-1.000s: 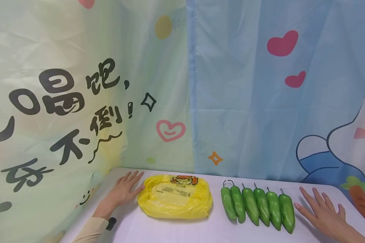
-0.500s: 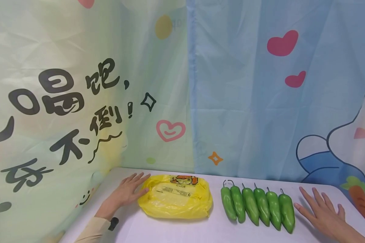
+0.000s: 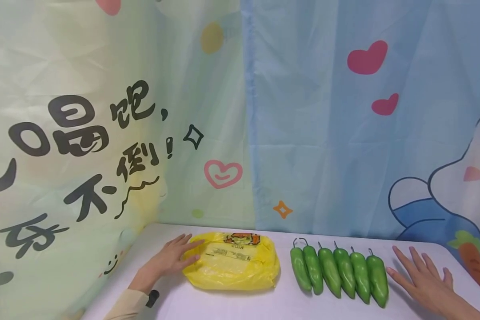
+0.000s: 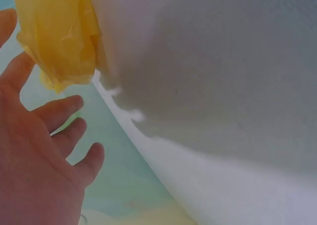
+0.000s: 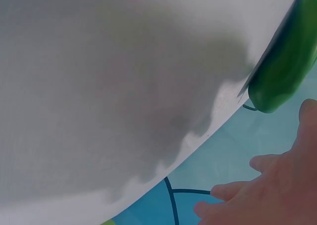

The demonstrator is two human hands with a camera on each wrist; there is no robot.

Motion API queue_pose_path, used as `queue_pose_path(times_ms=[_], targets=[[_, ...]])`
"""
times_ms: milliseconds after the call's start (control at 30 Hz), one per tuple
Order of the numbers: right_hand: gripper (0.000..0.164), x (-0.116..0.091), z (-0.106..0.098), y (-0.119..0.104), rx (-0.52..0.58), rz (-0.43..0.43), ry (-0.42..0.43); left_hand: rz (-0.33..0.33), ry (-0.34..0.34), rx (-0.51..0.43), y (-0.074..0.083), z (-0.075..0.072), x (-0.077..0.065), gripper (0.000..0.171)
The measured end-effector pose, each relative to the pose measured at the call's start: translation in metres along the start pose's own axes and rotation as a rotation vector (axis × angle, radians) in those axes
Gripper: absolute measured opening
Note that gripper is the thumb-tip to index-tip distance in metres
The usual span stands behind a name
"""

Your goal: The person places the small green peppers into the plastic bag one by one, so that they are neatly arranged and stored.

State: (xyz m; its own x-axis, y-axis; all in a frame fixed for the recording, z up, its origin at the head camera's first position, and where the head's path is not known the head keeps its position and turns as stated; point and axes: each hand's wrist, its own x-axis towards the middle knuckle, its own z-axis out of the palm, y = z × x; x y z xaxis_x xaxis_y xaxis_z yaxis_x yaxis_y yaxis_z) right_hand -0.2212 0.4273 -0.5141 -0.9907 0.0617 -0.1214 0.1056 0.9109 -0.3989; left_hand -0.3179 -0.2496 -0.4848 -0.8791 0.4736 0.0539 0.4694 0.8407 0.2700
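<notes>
A crumpled yellow plastic bag (image 3: 234,266), bulging and printed with a label, lies left of the middle of the table. My left hand (image 3: 170,258) is at its left end, fingers spread, with the index finger and thumb over its edge. In the left wrist view, the palm of that hand (image 4: 39,155) faces the bag (image 4: 62,31); whether the fingers touch it I cannot tell. To the right, several long green peppers (image 3: 330,272) lie side by side, stems away from me. My right hand (image 3: 428,282) is spread beside the rightmost pepper (image 3: 378,280) and holds nothing.
The table (image 3: 288,306) has a pale cloth cover. Printed fabric curtains (image 3: 328,133) stand close behind its far edge and along the left side. A small black object (image 3: 153,298) shows under the left wrist.
My left hand has shifted right, and its thumb and index finger have come over the bag's left edge. The right hand and the peppers stay put. The head view has tilted slightly.
</notes>
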Motion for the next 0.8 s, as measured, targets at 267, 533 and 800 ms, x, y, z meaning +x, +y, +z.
queue_pose_path(times_ms=[267, 533, 800], targets=[[0.096, -0.003, -0.003, -0.005, 0.001, -0.008, 0.005, 0.013, -0.016, -0.016, 0.002, -0.001, -0.001, 0.057], [0.095, -0.007, -0.005, -0.009, -0.002, -0.014, 0.003, -0.044, -0.044, -0.032, 0.007, 0.000, -0.001, 0.056], [0.093, -0.008, -0.004, -0.011, -0.016, -0.023, 0.017, -0.068, -0.053, -0.023, 0.009, 0.003, -0.002, 0.056]])
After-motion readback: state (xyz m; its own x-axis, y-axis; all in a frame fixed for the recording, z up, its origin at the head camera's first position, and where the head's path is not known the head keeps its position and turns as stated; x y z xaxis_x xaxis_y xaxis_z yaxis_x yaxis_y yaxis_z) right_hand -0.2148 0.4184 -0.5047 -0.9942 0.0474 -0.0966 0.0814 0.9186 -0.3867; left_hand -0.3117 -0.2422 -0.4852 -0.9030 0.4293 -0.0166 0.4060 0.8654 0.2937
